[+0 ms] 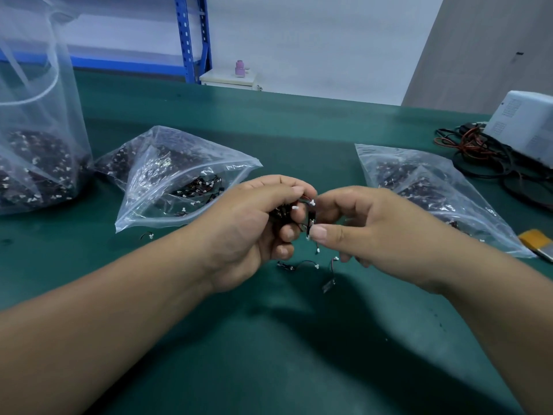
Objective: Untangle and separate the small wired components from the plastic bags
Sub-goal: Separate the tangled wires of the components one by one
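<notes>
Left hand: the left hand (254, 223), at the centre of the frame, is curled round a tangled clump (279, 212) of dark wired components, which is held above the green mat (299, 339).
Right hand: the right hand (368, 232), just right of centre, is closed in a pinch, and a single component (311, 218) is gripped between thumb and fingertips at the clump's edge.
Done: two freed components are laid on the mat just below the hands, one (285, 265) to the left and one (329, 284) to the right; a stray piece (147, 235) is seen at the open bag's mouth.
Left: the task is judged to be at an early stage, since the open bag (167, 181) at centre left, the upright bag (36, 145) at upper left and the right-hand bag (434, 190) are all seen full of components.
Axis of pinched component: its long axis is run nearly up and down the frame, with a white connector at each end.
Axis of freed pieces: the left one is laid across the frame, its wire arched rightward; the right one is tilted, its wire led upward.
</notes>
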`<state>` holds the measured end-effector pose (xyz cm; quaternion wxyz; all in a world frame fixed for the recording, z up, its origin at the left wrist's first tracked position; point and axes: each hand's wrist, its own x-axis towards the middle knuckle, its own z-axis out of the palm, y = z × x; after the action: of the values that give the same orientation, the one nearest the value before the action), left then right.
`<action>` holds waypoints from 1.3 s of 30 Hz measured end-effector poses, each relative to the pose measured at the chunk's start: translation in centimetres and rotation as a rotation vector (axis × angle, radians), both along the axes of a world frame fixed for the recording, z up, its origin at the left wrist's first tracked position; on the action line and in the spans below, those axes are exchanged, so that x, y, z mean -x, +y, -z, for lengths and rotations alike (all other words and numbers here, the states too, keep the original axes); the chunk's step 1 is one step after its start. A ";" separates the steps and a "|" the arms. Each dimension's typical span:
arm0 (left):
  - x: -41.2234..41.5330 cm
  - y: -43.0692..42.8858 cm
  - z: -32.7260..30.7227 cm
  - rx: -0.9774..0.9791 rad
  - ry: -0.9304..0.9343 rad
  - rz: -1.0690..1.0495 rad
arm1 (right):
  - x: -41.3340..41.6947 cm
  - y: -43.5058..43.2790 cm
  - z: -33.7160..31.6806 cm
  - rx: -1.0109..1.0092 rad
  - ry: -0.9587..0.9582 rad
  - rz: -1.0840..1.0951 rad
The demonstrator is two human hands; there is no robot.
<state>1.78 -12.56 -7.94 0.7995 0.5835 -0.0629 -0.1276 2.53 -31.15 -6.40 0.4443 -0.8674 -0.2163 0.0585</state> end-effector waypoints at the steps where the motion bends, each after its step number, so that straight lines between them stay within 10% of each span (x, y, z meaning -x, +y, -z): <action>1: 0.1 -0.1 -0.1 0.011 -0.012 0.017 | 0.2 0.1 -0.1 -0.021 0.011 -0.017; 27: -0.5 -0.2 1.0 -0.186 0.001 -0.142 | -1.9 -2.2 -0.2 0.313 -0.422 0.435; 39: -0.3 -0.2 1.0 -0.229 -0.036 -0.106 | -1.3 -2.5 -0.8 0.848 -0.100 0.144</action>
<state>2.07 -12.73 -8.93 0.7319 0.6759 -0.0315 -0.0809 3.80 -33.68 -5.63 0.0405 -0.9878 -0.1333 0.0690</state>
